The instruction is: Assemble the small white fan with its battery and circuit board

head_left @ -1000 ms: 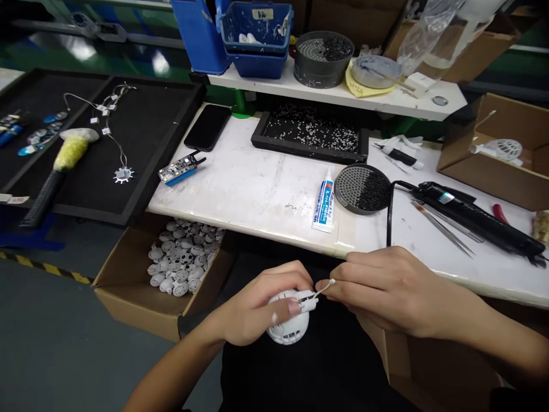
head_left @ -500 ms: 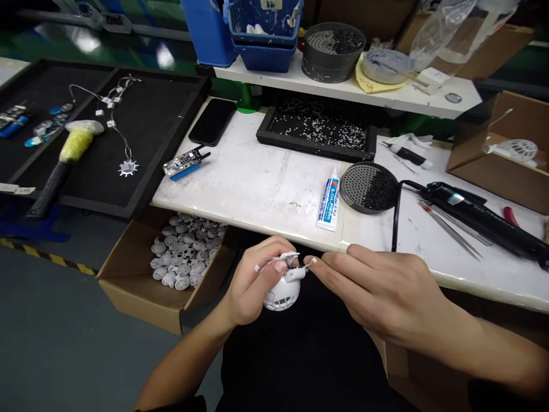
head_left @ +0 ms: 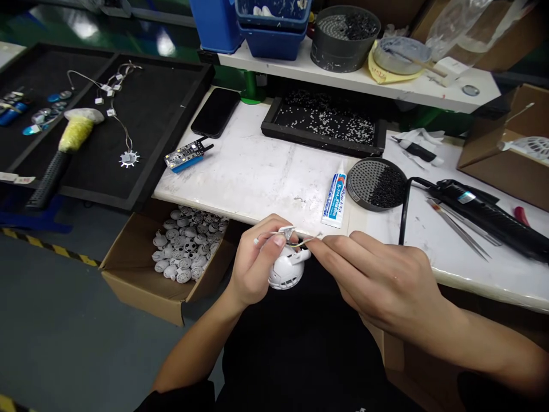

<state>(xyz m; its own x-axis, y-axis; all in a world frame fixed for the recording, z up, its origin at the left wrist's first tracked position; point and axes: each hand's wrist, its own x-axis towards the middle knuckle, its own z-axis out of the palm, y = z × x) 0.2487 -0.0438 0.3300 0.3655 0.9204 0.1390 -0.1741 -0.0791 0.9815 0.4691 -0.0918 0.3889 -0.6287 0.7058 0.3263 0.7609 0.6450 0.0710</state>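
Observation:
My left hand (head_left: 253,266) is closed around a white, round, slotted plastic housing (head_left: 286,271) in front of the bench edge. Its thumb presses near a small whitish part (head_left: 286,232) at the top of the housing. A thin cable ending in a small white connector (head_left: 256,241) sticks out left of that thumb. My right hand (head_left: 377,277) has its fingers pinched together at the housing's right side. Thin wires (head_left: 302,242) stretch from the housing to these fingertips, and a light tip shows just above them. The palm side of the right hand is hidden.
A glue tube (head_left: 334,197) and a round dish of black granules (head_left: 377,183) lie beyond my hands. Tweezers (head_left: 461,229) and a black corded tool (head_left: 489,212) are rightward. A circuit board on a blue block (head_left: 186,155) sits left, above a carton (head_left: 141,286) of white housings.
Both hands and the housing have risen slightly in the view. The wires at my right fingertips now look drawn out longer, and the housing's top is tilted differently. The whole view has shifted a little.

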